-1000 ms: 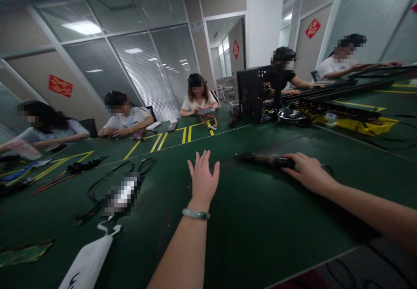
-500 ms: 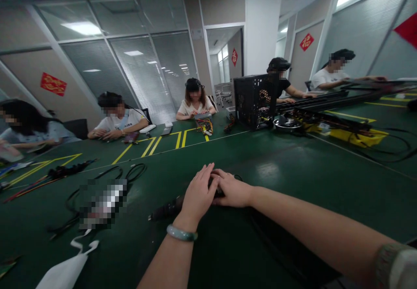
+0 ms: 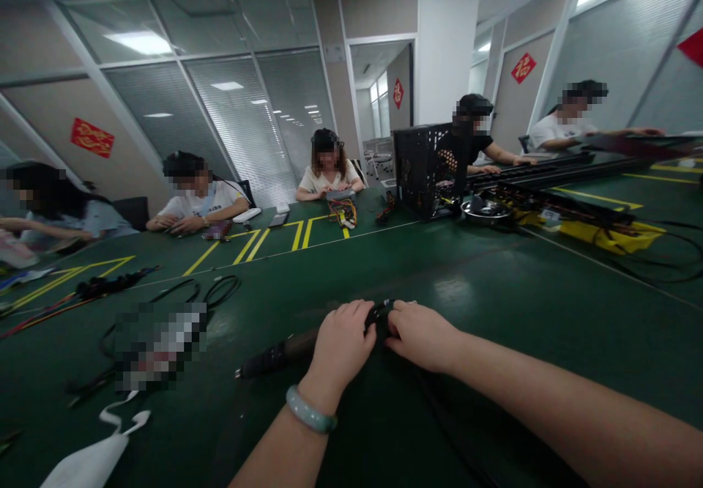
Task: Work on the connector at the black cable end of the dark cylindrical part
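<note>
Left grip (image 3: 343,338) curled around dark tool (image 3: 274,355), tip jutting leftward; right grip (image 3: 422,335) at rear end, pinch unclear.

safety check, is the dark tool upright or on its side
On its side: the dark tool stretches low along the green table.

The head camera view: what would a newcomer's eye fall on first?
Probably the left hand, with a green bangle on its wrist, on a dark tool near the centre, and the right hand by the tool's rear end. Next, the black computer case stands farther back, with a yellow tray to its right.
</note>
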Available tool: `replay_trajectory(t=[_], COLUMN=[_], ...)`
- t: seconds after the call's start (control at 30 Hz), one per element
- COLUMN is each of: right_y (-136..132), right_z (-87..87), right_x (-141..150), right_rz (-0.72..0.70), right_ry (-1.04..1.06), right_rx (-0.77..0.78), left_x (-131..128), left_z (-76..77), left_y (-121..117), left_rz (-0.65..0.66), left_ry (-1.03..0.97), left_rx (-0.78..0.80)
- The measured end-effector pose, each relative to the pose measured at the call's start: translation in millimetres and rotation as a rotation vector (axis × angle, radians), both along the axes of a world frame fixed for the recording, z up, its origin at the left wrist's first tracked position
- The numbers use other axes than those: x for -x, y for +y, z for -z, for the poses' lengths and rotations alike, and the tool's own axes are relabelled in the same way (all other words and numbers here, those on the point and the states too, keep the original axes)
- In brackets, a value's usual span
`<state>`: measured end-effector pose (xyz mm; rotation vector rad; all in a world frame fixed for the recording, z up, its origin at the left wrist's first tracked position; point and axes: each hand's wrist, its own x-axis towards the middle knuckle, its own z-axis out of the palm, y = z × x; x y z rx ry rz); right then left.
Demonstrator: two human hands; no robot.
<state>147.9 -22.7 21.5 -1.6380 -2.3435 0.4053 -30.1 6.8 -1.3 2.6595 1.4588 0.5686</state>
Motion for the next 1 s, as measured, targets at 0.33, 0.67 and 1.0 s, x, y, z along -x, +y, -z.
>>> replay_trajectory(t=[0.33, 0.67, 1.0], right_y=[22.9, 27.8, 34.2], right_z=[11.3, 20.1, 26.4], right_x=[-37.6, -38.3, -42.1], right_rz=[-0.081, 0.048, 0.103], right_ry=[0.725, 0.907, 0.719], right_rx=[0.482, 0.491, 0.308], left_x=[-9.3, -8.7, -18.4], left_z=[-4.9, -9.1, -11.3], left_y=[0.1, -2.1, -11.0], left_rz=[-0.018, -0.011, 0.009], left_ry=[0.049, 0.046, 0.057], left_rx=[-0.031, -0.021, -0.048])
